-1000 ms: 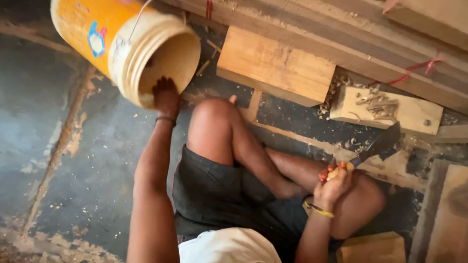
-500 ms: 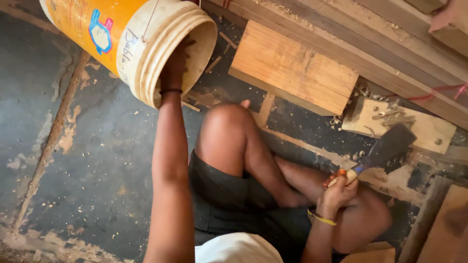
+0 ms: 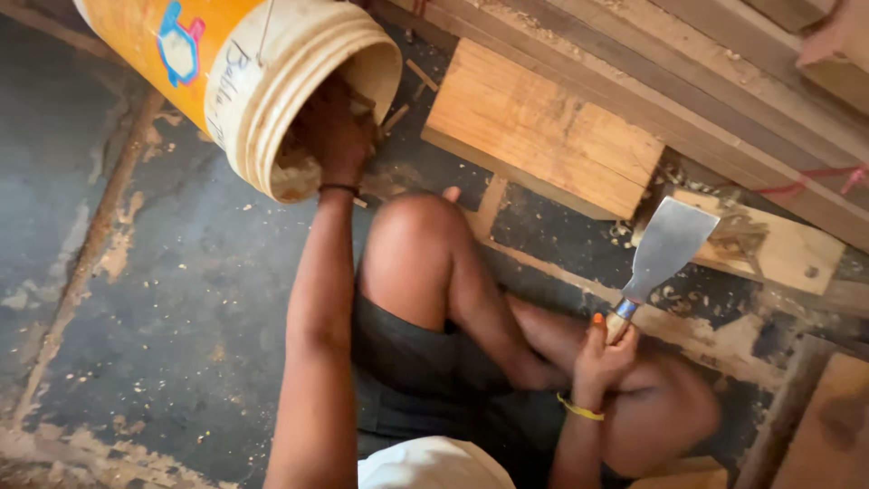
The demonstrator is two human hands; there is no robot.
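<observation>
While the left hand (image 3: 337,136) reaches into the mouth of the tipped orange bucket (image 3: 237,77) on the floor, its grip hidden, the right hand (image 3: 605,355) is closed round the handle of a wide-bladed scraper (image 3: 665,246), blade raised near the wooden block (image 3: 543,131)

I sit on a dark, worn concrete floor (image 3: 163,299) dusted with sawdust. Long timber planks (image 3: 724,81) lie ahead of me, a thick wooden block (image 3: 543,136) beside them.

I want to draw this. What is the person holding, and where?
The right hand holds a putty knife by its handle. The left hand reaches inside the bucket.
</observation>
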